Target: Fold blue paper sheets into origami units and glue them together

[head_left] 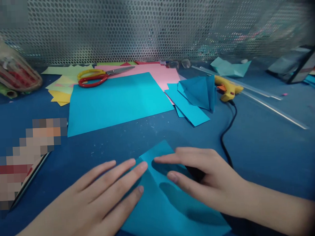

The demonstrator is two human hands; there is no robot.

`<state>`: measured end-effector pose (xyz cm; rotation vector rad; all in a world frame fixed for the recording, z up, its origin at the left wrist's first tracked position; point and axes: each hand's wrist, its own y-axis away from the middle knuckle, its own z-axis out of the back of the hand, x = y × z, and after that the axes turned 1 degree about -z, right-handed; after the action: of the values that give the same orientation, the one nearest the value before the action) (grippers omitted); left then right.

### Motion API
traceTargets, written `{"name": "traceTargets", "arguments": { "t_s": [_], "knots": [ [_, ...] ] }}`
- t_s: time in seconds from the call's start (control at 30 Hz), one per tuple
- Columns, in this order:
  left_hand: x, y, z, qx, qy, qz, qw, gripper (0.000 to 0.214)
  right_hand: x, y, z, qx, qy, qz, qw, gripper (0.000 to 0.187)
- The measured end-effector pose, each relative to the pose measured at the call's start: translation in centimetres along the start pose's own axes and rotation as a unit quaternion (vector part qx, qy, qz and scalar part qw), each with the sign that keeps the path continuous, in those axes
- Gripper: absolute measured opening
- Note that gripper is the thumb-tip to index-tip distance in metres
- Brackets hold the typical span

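Note:
A creased blue sheet of paper (151, 208) lies on the table in front of me, one corner pointing away. My left hand (108, 193) rests flat along its left side, fingers stretched out and the fingertips on the paper. Over the right side is my right hand (207, 178), its index finger extended toward the crease and its thumb apart from it. Shadows fall beneath the right hand, and I cannot tell whether its fingertips touch the paper. The right hand's other fingers are partly hidden.
A flat blue sheet (117, 102) lies beyond, with red-and-yellow scissors (95, 78) at its far edge. Rightward are blue strips (190, 111), a folded blue paper piece (198, 92), a yellow glue gun (226, 88) with a black cord, and clear glue sticks (274, 109). A jar (14, 65) stands far left.

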<state>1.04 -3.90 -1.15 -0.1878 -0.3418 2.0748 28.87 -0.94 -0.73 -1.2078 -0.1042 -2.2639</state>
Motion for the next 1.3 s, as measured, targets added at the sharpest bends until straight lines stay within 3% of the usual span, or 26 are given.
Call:
{"name": "traceTargets", "arguments": {
  "t_s": [0.13,0.3,0.63,0.83,1.1,1.3],
  "knots": [
    [-0.5,1.0,-1.4,0.040,0.003,-0.007,0.999,0.059,-0.5,-0.5,0.0,-0.005,-0.024,-0.040,0.999,0.022],
    [-0.7,1.1,-2.1,0.020,0.013,0.014,1.000,0.043,-0.2,-0.5,-0.1,0.049,-0.054,-0.134,0.988,0.037],
    [-1.0,0.0,-2.1,0.007,-0.012,0.012,1.000,0.040,-0.1,-0.3,-0.1,0.080,-0.064,-0.155,0.983,0.046],
    [-1.1,0.4,-2.4,0.020,-0.006,0.026,0.999,0.045,-0.1,-0.2,-0.2,0.067,-0.039,-0.135,0.988,0.045],
    [-0.8,0.3,-2.5,0.064,0.017,-0.003,0.998,0.057,-0.4,0.4,-0.5,-0.012,0.049,-0.031,0.998,0.037],
    [-0.7,0.1,-2.4,0.054,0.023,0.013,0.998,0.049,-1.5,-0.5,-0.1,-0.014,0.107,0.033,0.994,0.027]
  ]
}}
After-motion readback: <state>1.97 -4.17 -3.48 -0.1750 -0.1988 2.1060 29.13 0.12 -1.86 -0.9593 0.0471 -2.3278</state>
